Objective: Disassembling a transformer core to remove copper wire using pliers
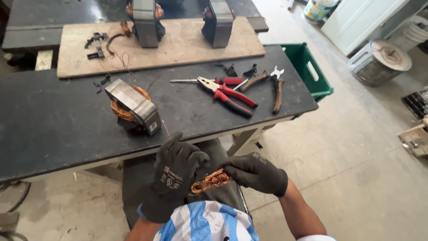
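Copper wire bundle (210, 181) sits pinched between both gloved hands, left hand (174, 176) gripping one end, right hand (257, 172) the other, below the dark workbench (53, 125) edge.

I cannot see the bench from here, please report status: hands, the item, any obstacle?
Left hand and right hand, both gloved, shut on copper wire bundle. Held over lap, off the table. Nothing between the hands.

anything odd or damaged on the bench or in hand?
Yes. The copper coil held between left hand and right hand is crumpled and out of any core. On the bench, the motor core lies tilted, windings bulging out. Black scraps litter the wooden board.
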